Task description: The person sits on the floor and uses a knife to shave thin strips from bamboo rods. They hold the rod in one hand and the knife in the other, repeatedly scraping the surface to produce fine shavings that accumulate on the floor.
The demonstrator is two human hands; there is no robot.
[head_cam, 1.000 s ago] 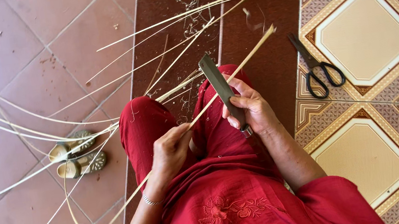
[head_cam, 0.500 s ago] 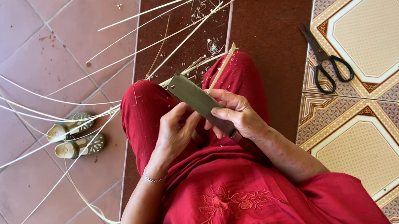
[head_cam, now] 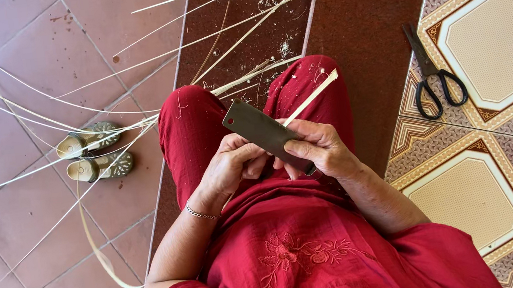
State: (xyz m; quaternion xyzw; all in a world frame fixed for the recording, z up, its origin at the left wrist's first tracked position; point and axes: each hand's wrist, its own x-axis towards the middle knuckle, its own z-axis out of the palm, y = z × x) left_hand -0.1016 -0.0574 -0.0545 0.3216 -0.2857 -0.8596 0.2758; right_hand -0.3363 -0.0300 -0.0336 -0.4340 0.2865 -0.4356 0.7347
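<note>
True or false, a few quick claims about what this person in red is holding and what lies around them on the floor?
1. The right hand grips a flat knife. True.
2. The scissors lie on the person's lap. False: they lie on the patterned tiles, apart from both hands.
3. A pale strip juts out beside the blade. True.
4. The left hand holds the sandals. False: they sit on the red tiles; the left hand is at the knife.
</note>
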